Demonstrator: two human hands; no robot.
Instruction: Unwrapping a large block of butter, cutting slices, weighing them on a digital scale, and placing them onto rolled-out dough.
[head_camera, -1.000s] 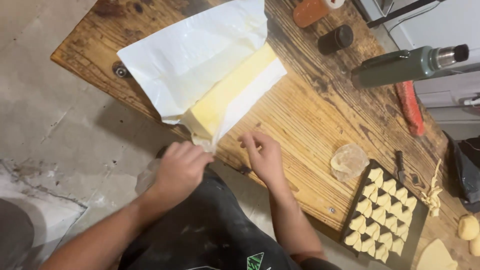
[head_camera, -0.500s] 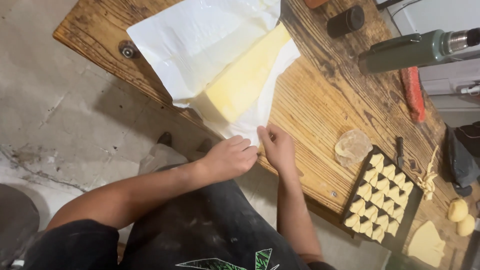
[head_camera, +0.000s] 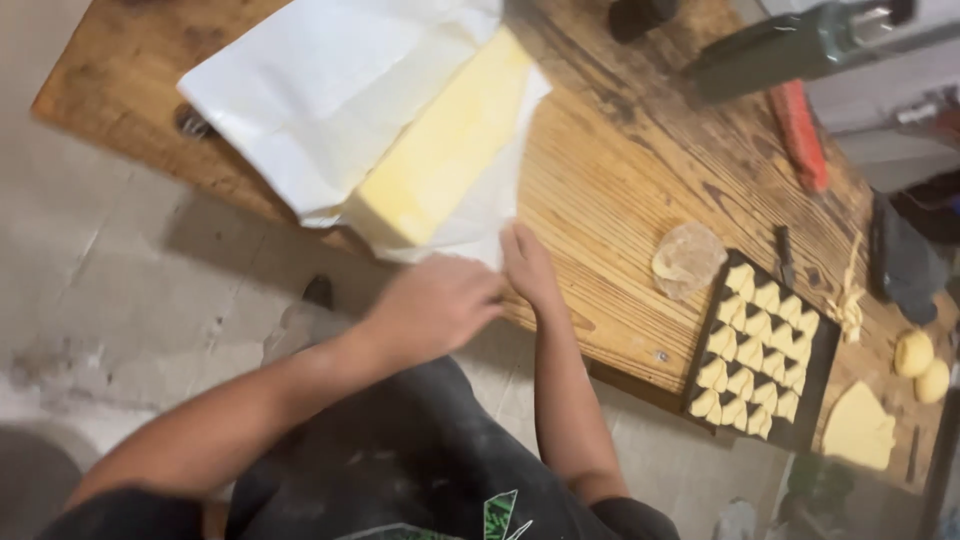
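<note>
A long yellow dough sheet (head_camera: 447, 150) lies on the wooden table (head_camera: 610, 190), half covered by a large sheet of white paper (head_camera: 330, 90). Both hands meet at the paper's near corner by the table's front edge. My left hand (head_camera: 435, 305) is blurred and closed around that corner from the left. My right hand (head_camera: 527, 268) lies flat on the table edge, fingers touching the paper's edge beside the dough's end.
A black tray (head_camera: 820, 350) of several small folded dough pieces sits at the right front. A round dough scrap (head_camera: 687, 258), a red-handled tool (head_camera: 800, 135), two dough balls (head_camera: 922, 358) and a green machine (head_camera: 790, 45) are to the right.
My left hand has moved from below the table edge up and right to the paper's corner beside my right hand. The view has shifted toward the tray.
</note>
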